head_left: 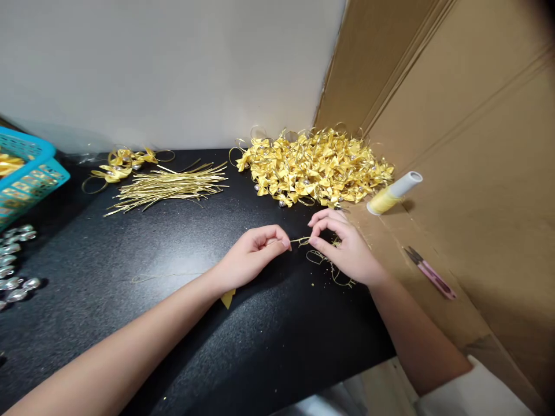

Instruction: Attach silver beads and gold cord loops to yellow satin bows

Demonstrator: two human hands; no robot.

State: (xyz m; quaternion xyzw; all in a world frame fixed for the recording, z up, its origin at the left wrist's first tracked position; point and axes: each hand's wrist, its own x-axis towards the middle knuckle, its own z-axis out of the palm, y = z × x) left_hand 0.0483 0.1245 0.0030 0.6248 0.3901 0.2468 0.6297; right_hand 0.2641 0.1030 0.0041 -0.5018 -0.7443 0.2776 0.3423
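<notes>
My left hand (254,254) and my right hand (344,245) meet over the black tabletop (173,323), both pinched on a thin gold cord (300,240) stretched between their fingertips. A yellow scrap (228,298) peeks out under my left wrist. Loose gold cord clippings (332,271) lie beside my right hand. Behind the hands sits a big heap of finished yellow ribbon bows (318,167).
A bundle of cut gold cords (167,186) and a few bows (119,164) lie at the back left. A blue basket (26,176) and silver beads (13,263) are at the left edge. On the cardboard (455,190) to the right rest a yellow thread spool (392,193) and pink snips (429,273).
</notes>
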